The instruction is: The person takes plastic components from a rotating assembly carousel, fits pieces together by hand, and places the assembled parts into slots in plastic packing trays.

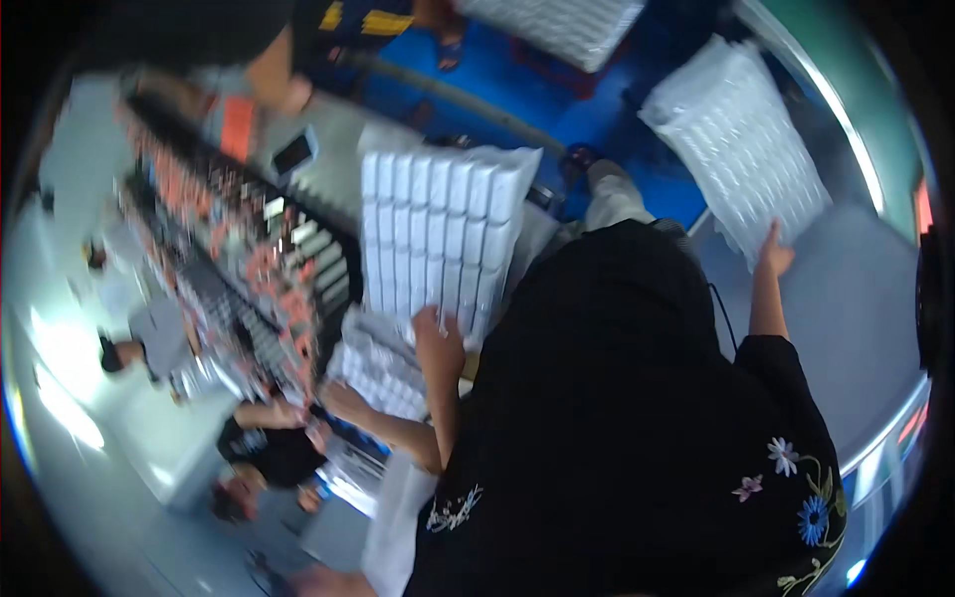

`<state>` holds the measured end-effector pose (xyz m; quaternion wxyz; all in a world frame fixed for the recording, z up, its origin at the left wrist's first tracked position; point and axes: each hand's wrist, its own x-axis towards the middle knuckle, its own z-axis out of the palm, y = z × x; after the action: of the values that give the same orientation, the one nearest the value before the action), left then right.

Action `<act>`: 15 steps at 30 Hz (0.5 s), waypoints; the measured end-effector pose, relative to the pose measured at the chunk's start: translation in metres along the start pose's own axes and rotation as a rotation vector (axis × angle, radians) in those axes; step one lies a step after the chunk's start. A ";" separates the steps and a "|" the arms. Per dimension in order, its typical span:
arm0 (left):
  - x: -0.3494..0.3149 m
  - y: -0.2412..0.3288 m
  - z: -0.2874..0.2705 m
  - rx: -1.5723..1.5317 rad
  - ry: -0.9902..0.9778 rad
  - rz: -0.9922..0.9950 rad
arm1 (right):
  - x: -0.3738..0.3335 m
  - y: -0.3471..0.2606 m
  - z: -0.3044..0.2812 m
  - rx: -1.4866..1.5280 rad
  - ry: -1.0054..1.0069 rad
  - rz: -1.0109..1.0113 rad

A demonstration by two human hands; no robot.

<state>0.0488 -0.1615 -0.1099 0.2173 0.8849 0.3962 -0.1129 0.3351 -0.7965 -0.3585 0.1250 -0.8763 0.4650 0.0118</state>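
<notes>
One left hand at the white compartmented tray, right hand at the ribbed white pack, and whether either grips, I can't tell!

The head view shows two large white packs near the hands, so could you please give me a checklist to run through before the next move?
1. Right hand at the right white pack: ok, at its lower edge.
2. Left hand at the middle white pack: ok, by its near end.
3. Firm grip with either hand: cannot tell.
4. Space around the left hand: not ok, another hand is close.
5. Phone apart from the middle white pack: ok.
</notes>
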 end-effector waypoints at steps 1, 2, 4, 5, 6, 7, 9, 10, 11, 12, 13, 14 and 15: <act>-0.006 0.014 -0.008 -0.005 -0.079 -0.028 | -0.024 -0.034 0.000 -0.194 0.101 0.024; -0.020 0.011 -0.005 0.000 0.024 -0.065 | -0.059 -0.084 -0.010 -0.370 0.222 0.022; -0.022 0.016 0.006 -0.027 0.131 -0.105 | -0.056 -0.135 -0.022 -0.308 0.431 -0.583; -0.021 0.020 0.008 -0.035 0.158 -0.137 | -0.052 -0.174 -0.023 -0.146 0.283 -0.900; -0.022 0.012 0.013 -0.059 0.198 -0.166 | -0.084 -0.229 -0.024 0.095 0.114 -1.250; -0.035 0.010 0.017 -0.077 0.236 -0.226 | -0.130 -0.277 -0.024 0.278 -0.215 -1.346; -0.035 0.016 0.017 -0.043 0.319 -0.267 | -0.253 -0.359 -0.063 0.432 -0.703 -1.585; -0.037 0.013 0.018 -0.029 0.282 -0.326 | -0.306 -0.387 -0.079 0.380 -0.757 -1.898; -0.039 0.013 0.020 -0.015 0.298 -0.342 | -0.357 -0.401 -0.101 0.357 -0.849 -2.100; -0.039 0.015 0.020 0.002 0.314 -0.354 | -0.389 -0.408 -0.108 0.309 -0.995 -2.217; -0.035 0.015 0.019 0.132 0.301 -0.330 | -0.414 -0.414 -0.109 0.248 -0.970 -2.452; -0.037 0.015 0.023 0.209 0.366 -0.293 | -0.435 -0.417 -0.108 0.142 -0.919 -2.663; -0.036 0.014 0.030 0.285 0.426 -0.246 | -0.446 -0.419 -0.106 -0.003 -0.905 -2.802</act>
<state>0.0352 -0.2077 -0.1189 -0.0125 0.8557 0.5173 -0.0046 0.4142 -0.2340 -0.1072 0.1649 -0.5231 -0.8224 0.1513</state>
